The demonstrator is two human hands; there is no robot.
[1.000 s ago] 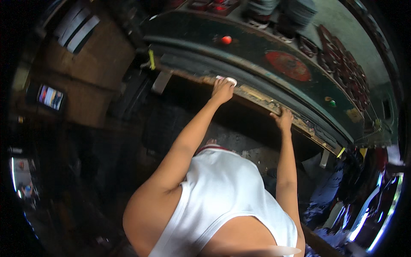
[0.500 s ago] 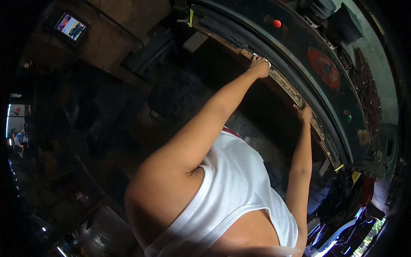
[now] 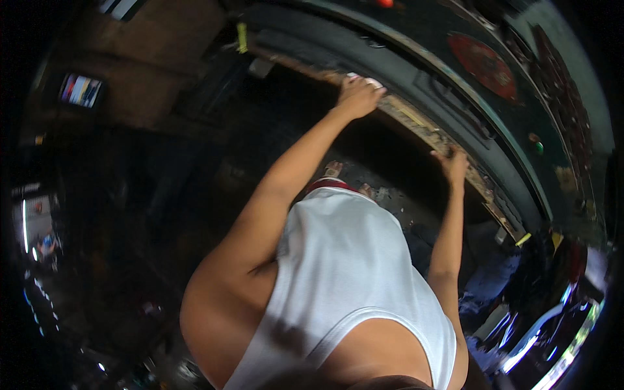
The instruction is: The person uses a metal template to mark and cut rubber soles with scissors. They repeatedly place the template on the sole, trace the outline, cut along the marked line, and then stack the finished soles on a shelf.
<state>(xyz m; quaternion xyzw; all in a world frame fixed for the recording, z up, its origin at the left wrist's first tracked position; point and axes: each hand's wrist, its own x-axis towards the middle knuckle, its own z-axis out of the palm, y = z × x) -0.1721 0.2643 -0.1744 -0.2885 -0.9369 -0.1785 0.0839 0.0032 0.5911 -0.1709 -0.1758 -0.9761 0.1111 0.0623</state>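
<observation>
A worn, pale wooden ledge (image 3: 416,122) runs along the front of a large dark green machine (image 3: 520,114). My left hand (image 3: 359,97) rests at the ledge's left part, fingers curled over a small white and reddish thing (image 3: 374,82) whose kind I cannot make out. Further right, my right hand (image 3: 453,164) touches the same ledge with its thumb held apart from the fingers and nothing visible in it. Behind the ledge lies a long grey surface (image 3: 396,68), with a dark, bent, loop-like shape (image 3: 455,104) on it.
The machine's front carries a red button (image 3: 385,2), a green button (image 3: 536,145) and a red oval patch (image 3: 482,66). Yellow strips (image 3: 242,38) mark the ledge's ends. A lit screen (image 3: 80,90) stands at far left. Below the ledge it is dark.
The view has turned, so the ledge and both hands appear further left. More of the grey surface behind the ledge shows. Both hands stay at the ledge.
</observation>
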